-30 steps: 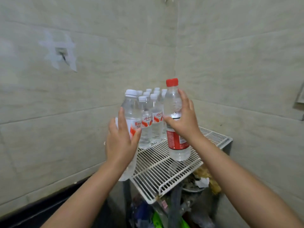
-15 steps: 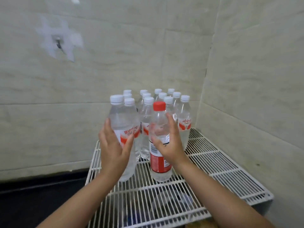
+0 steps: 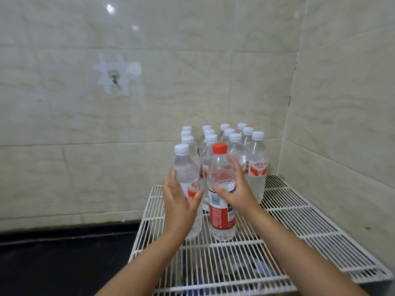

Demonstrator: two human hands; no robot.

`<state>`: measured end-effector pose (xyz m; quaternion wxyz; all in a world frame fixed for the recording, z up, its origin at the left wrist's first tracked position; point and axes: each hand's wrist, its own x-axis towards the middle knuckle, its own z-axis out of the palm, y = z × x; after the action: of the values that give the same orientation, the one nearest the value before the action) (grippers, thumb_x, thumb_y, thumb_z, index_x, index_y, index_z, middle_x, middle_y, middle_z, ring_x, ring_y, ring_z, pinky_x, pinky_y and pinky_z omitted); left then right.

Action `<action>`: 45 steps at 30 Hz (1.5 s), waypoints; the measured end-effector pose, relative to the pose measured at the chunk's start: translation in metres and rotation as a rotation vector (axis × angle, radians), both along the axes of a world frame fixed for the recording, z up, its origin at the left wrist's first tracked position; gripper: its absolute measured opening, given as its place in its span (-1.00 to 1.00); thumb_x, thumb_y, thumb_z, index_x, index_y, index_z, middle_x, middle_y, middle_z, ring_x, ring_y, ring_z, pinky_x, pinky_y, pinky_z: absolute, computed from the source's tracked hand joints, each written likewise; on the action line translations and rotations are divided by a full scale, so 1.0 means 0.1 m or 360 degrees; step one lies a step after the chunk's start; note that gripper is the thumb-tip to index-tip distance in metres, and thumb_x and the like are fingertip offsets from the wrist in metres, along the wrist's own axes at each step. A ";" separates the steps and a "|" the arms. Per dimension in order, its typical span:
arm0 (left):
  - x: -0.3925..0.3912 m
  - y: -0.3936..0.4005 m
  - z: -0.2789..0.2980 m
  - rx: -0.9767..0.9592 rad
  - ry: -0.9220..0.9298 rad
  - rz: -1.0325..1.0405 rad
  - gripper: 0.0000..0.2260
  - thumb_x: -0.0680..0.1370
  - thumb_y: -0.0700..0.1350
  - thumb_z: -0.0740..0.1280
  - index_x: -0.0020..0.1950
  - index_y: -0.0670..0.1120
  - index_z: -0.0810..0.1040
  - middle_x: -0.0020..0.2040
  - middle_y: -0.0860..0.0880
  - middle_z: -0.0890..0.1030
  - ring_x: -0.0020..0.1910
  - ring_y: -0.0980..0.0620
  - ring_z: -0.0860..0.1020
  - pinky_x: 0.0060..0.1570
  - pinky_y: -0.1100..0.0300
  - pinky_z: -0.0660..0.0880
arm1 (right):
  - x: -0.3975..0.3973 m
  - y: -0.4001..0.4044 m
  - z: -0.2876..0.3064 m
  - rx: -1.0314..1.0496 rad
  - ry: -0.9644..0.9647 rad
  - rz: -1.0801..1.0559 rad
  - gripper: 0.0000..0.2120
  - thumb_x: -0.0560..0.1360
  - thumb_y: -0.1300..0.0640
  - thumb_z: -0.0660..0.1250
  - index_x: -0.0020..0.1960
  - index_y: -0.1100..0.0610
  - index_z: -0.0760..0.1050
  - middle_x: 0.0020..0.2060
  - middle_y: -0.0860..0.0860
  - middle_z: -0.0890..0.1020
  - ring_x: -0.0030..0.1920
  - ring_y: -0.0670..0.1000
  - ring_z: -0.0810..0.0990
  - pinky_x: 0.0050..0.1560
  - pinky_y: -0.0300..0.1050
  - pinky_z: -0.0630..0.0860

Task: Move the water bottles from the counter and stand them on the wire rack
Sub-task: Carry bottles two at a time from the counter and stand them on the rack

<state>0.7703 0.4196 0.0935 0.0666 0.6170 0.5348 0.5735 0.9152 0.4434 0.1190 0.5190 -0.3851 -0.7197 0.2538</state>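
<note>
Bottles (image 3: 222,201) upright at rack (image 3: 299,231) corner

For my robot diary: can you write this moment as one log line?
left hand: grips white-cap bottle | right hand: grips red-cap bottle | both upright on wire rack

Both forearms are bare, with no sleeves in view. The left hand (image 3: 180,205) and right hand (image 3: 237,192) wear no gloves, rings or watch.

The wire rack (image 3: 299,231) runs off the near edge; things beneath it are blurred; rear bottles' (image 3: 224,127) bodies are hidden.
</note>
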 end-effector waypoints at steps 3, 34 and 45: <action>-0.14 -0.04 0.05 -0.0054 -0.0050 -0.0119 -0.37 0.51 -0.03 0.26 0.44 0.08 -0.04 0.31 -0.12 0.26 0.06 0.08 0.40 0.00 0.18 0.37 | 0.05 -0.02 0.14 -0.0025 -0.0046 -0.0014 -0.44 0.43 0.09 0.36 0.30 -0.16 0.16 0.13 -0.32 0.29 0.24 -0.14 0.30 0.14 -0.28 0.30; -0.47 0.28 1.07 -0.0284 0.0484 -0.0245 -0.61 0.50 -0.13 0.32 0.30 -0.16 0.40 0.12 -0.19 0.57 0.07 -0.12 0.53 0.05 0.07 0.45 | -0.14 0.03 1.19 0.0134 -0.1338 -0.0572 -0.69 0.45 0.03 0.33 0.15 0.12 0.47 0.10 0.09 0.58 0.06 0.08 0.52 -0.16 -0.18 0.31; -0.28 0.31 1.03 -0.0132 0.0366 -0.0092 -0.61 0.46 -0.12 0.36 0.26 -0.19 0.44 0.04 -0.20 0.61 0.00 -0.12 0.54 -0.08 0.18 0.39 | -0.13 0.08 1.09 0.0126 -0.1005 -0.0365 -0.65 0.44 0.13 0.34 0.22 0.11 0.48 0.17 0.09 0.57 0.15 0.05 0.51 0.03 -0.25 0.31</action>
<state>0.7424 0.4510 0.1968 0.0470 0.6906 0.5441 0.4742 0.9025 0.4509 0.2282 0.3102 -0.5026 -0.8062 0.0339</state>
